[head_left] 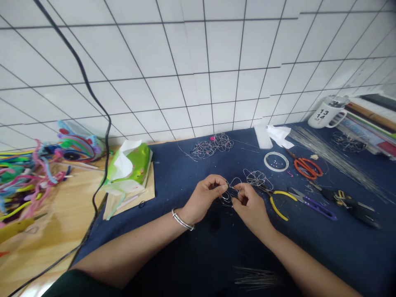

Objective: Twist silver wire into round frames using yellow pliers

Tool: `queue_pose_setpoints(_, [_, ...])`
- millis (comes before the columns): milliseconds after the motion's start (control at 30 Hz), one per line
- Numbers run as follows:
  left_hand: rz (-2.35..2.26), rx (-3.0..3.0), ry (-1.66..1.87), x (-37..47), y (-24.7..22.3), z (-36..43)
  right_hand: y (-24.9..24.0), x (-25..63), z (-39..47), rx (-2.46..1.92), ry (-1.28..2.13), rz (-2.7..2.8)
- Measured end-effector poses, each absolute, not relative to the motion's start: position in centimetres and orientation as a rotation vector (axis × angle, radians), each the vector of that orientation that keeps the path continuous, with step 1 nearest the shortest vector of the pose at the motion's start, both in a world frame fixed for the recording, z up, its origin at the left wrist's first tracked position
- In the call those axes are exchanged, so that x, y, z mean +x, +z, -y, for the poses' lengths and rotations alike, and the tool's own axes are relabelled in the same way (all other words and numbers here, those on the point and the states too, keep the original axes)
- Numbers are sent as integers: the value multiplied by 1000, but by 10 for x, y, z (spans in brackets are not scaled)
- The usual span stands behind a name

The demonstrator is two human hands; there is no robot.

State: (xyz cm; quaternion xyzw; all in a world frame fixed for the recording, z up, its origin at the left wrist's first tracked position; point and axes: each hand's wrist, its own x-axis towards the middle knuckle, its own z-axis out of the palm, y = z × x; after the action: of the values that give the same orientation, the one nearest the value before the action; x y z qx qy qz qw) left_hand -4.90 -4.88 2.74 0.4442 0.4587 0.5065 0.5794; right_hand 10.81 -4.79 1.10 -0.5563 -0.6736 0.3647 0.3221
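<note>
A looped piece of thin silvery wire (227,199) is held between my two hands over the dark blue cloth. My left hand (204,196), with a silver bangle (182,220) at the wrist, pinches the wire's left side between thumb and fingers. My right hand (250,206) has its fingers closed on the right side of the same wire. A tiny pinkish spot shows on the wire between them. Just beyond my right hand lies a tangle of wire loops (258,178), with yellow-handled pliers (280,202) beside it.
Beyond the pliers are purple-handled snips (318,207), orange-handled scissors (308,168), a white ring (276,161) with small beads and a bundle of straight wires (334,154). More wire tangles (213,146) lie at the back. Tissues (131,163) and a black cable (93,93) are left; a mug (328,112) stands right.
</note>
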Motion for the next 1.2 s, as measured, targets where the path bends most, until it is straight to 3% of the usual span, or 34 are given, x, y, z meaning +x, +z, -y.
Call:
queue_pose_setpoints(600, [-1093,1066,1165,-50,27,47,15,110,50,-1386,999,1726])
queue_pose_setpoints(1200, [-1102,1169,1165,-52,24,46,18,116,41,-1227,1430,1408])
